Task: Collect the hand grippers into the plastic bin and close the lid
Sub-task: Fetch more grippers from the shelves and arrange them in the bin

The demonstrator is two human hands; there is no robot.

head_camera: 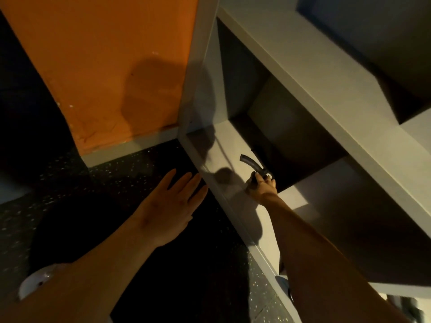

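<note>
Right hand [262,186] grasps a black hand gripper [253,164] on the shelf [235,145]; left hand [171,207] hovers relaxed

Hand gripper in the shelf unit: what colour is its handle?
Black. The hand gripper, held by the right hand, shows in the head view, the only one.

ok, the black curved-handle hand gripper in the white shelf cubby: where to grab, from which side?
Probably the near looped end of the black hand gripper, through the open front of the white shelf cubby, as the right hand does. Its handle curves away toward the shadowed rear, leaving that end closest.
</note>
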